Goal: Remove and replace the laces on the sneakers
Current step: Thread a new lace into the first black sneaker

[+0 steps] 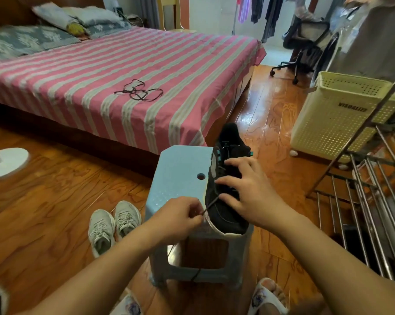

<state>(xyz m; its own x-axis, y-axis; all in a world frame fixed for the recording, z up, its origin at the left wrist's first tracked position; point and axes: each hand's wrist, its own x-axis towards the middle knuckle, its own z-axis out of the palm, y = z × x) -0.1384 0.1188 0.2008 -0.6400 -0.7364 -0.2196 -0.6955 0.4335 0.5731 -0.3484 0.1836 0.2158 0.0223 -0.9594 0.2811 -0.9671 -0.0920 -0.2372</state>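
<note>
A bedroom with a glossy wooden floor holds a pale blue plastic stool (180, 169) near the camera. On the stool's right side, the left hand (178, 215) pinches a dark lace (211, 204) that runs up into a black sneaker (226, 183). The right hand (249, 189) rests on the sneaker with fingers spread. Left of the stool stand two grey sneakers (113, 223). Farther off, a loose dark shoelace (138, 90) lies on the pink striped bed (101, 71). To the right stands a cream perforated laundry basket (342, 114); its contents cannot be seen.
</note>
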